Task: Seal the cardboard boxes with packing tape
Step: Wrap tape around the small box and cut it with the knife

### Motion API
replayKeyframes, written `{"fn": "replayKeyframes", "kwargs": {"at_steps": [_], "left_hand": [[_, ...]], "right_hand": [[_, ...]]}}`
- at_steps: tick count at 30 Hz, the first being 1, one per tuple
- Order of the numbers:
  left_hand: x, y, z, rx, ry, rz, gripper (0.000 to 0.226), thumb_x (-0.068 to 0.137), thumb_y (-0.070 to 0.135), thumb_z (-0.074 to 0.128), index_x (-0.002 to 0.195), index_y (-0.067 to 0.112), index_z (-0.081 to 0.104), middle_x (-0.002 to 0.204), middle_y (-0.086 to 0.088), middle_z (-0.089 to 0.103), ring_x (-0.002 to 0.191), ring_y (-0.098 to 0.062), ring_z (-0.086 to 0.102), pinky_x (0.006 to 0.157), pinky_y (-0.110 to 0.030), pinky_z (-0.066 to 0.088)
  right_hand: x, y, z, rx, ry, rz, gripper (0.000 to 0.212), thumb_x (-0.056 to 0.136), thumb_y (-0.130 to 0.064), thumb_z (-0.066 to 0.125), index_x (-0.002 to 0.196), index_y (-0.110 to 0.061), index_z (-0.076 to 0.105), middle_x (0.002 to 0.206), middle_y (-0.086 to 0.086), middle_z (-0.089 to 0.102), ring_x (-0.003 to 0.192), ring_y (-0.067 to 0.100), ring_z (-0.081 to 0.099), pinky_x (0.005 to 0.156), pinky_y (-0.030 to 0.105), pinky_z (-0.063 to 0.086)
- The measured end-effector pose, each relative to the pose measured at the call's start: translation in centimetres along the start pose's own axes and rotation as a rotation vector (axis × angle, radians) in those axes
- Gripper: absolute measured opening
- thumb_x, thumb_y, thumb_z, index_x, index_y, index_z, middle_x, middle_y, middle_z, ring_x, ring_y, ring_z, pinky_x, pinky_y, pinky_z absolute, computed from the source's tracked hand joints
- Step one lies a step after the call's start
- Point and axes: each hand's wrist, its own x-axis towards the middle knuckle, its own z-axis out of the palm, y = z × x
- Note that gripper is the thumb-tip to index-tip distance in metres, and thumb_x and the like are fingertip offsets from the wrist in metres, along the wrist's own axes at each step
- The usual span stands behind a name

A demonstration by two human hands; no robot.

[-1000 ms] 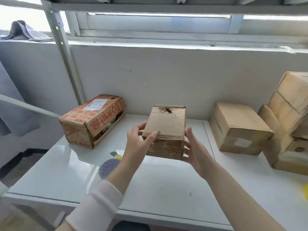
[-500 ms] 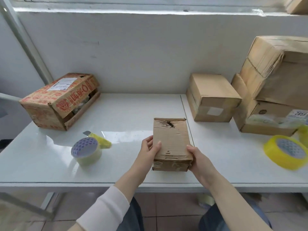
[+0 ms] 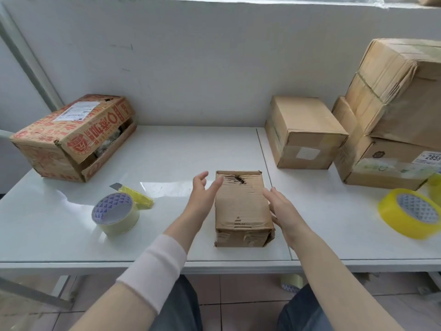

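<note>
A small worn cardboard box point(image 3: 242, 206) with a torn top stands on the white table point(image 3: 167, 163) near the front edge. My left hand point(image 3: 202, 194) hovers just left of it, fingers relaxed and apart, holding nothing. On the box's right side my right hand point(image 3: 280, 209) is open too, close to the side wall; contact is unclear. A pale roll of packing tape point(image 3: 115, 213) lies left of the box, with a yellow box cutter point(image 3: 136, 197) behind it. A yellow tape roll point(image 3: 410, 212) lies at the right.
A red-printed carton point(image 3: 74, 137) with a gaping side sits at the back left. A plain brown box point(image 3: 303, 132) and a stack of two larger boxes point(image 3: 393, 111) stand at the back right against the wall. Another tape roll point(image 3: 291, 281) lies on the floor.
The small box has been set down on the table and both hands have let go of it, opening beside it. The view has tilted downward.
</note>
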Motion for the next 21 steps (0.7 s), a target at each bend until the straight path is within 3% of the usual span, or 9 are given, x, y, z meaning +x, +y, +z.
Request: {"fn": "replayKeyframes", "kwargs": {"at_steps": [2,5,9,13,15,18,21], "left_hand": [[1.4,1.1,0.3,0.038,-0.022,0.003,0.061,0.090,0.049,0.052,0.142,0.023,0.032,0.151,0.000,0.031,0.135,-0.015,0.032,0.095,-0.026,0.026],[2.4,1.7,1.6,0.065,-0.047,-0.022,0.054,0.090,0.043,0.059,0.133,0.016,0.042,0.132,0.000,0.050,0.112,-0.012,0.050,0.083,-0.022,0.041],[3.2,0.8,2.4,0.017,-0.019,-0.031,0.033,0.088,0.026,0.065,0.114,0.015,0.049,0.112,-0.004,0.060,0.098,-0.016,0.060,0.083,-0.030,0.050],[3.4,0.7,2.6,-0.002,-0.015,-0.021,0.028,0.090,0.022,0.064,0.110,0.014,0.047,0.106,-0.004,0.059,0.095,-0.017,0.060,0.079,-0.030,0.050],[3.3,0.8,2.5,0.009,-0.011,-0.026,0.026,0.091,0.025,0.061,0.111,0.014,0.048,0.108,-0.004,0.059,0.098,-0.019,0.060,0.082,-0.032,0.051],[3.1,0.8,2.2,0.014,-0.020,-0.029,0.024,0.093,0.032,0.057,0.110,0.017,0.050,0.114,-0.005,0.059,0.105,-0.020,0.059,0.090,-0.036,0.050],[2.7,0.5,2.2,-0.042,-0.041,-0.016,0.026,0.090,0.027,0.063,0.111,0.020,0.051,0.112,-0.002,0.060,0.104,-0.017,0.060,0.089,-0.032,0.051]], "right_hand": [[1.3,-1.1,0.3,-0.019,-0.001,0.005,0.070,0.094,-0.045,0.046,0.150,-0.020,0.013,0.156,-0.005,0.020,0.141,0.017,0.025,0.115,0.037,0.023],[3.1,-2.3,1.2,-0.038,-0.021,0.002,0.069,0.094,-0.044,0.048,0.150,-0.019,0.016,0.155,-0.006,0.020,0.140,0.014,0.026,0.108,0.028,0.027],[4.6,-1.6,2.0,-0.140,0.046,-0.040,0.055,0.094,-0.035,0.049,0.144,-0.018,0.033,0.144,0.001,0.041,0.129,0.020,0.043,0.108,0.037,0.036],[4.6,-1.2,2.1,-0.182,0.057,-0.108,0.041,0.096,-0.030,0.047,0.133,-0.016,0.047,0.131,0.002,0.054,0.123,0.021,0.050,0.105,0.041,0.039],[4.6,-1.3,2.0,-0.183,0.038,-0.107,0.046,0.096,-0.032,0.047,0.139,-0.016,0.041,0.139,0.002,0.048,0.128,0.021,0.045,0.108,0.040,0.037],[4.0,-1.5,1.7,-0.120,-0.034,-0.034,0.066,0.096,-0.038,0.047,0.150,-0.022,0.014,0.150,-0.010,0.029,0.127,0.010,0.039,0.102,0.026,0.036],[3.5,-1.0,1.3,-0.050,-0.108,-0.008,0.073,0.095,-0.032,0.053,0.150,-0.025,0.006,0.120,-0.030,0.045,0.096,-0.004,0.054,0.075,0.010,0.046]]}}
